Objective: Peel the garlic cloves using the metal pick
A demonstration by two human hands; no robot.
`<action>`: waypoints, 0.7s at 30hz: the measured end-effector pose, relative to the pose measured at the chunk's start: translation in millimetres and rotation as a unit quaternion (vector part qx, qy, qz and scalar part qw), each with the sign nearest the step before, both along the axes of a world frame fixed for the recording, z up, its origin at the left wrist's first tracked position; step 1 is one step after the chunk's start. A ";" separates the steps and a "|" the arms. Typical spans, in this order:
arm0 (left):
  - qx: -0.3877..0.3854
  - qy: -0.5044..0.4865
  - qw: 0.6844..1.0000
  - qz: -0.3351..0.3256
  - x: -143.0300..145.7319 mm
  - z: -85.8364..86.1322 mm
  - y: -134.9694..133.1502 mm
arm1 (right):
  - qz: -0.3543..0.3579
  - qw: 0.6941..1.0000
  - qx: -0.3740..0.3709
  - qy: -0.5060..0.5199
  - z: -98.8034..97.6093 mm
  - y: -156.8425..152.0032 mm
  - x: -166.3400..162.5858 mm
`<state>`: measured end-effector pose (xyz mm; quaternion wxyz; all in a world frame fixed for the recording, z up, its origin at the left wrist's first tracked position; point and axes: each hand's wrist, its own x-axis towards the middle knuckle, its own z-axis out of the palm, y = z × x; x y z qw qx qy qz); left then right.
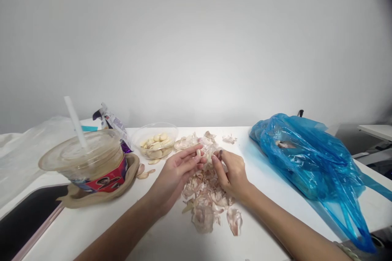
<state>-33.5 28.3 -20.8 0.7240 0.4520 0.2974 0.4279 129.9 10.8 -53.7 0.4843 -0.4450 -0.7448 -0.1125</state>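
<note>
My left hand (180, 165) pinches a small pale garlic clove (198, 153) between thumb and fingertips. Close by on the right, my right hand (231, 169) has its thumb and index finger pressed together. A small dark spot shows at those fingertips, and what they hold, if anything, I cannot make out. Beneath both hands spreads a heap of garlic skins (206, 195). Left of them, a clear plastic bowl (171, 130) contains several peeled garlic cloves (157, 142). A few unpeeled cloves (143, 174) lie on the white table in front of the bowl.
At the left stands a large lidded drink cup (107, 161) with a straw, in a cardboard carrier (92, 200). A dark-screened device (33, 216) lies at front left, and a purple-white wrapper (114, 124) stands behind the cup. A blue plastic bag (306, 159) sits at the right.
</note>
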 end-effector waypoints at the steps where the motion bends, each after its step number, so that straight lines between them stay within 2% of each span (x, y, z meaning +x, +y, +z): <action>1: -0.002 -0.003 1.000 0.000 0.0 -0.6 0.3 | 0.001 1.000 -0.001 -0.002 -0.1 0.1 -0.1; 21: -0.030 -0.058 0.998 -0.007 0.2 -7.4 5.7 | 0.018 0.999 -0.033 -0.040 -1.6 -1.0 -1.9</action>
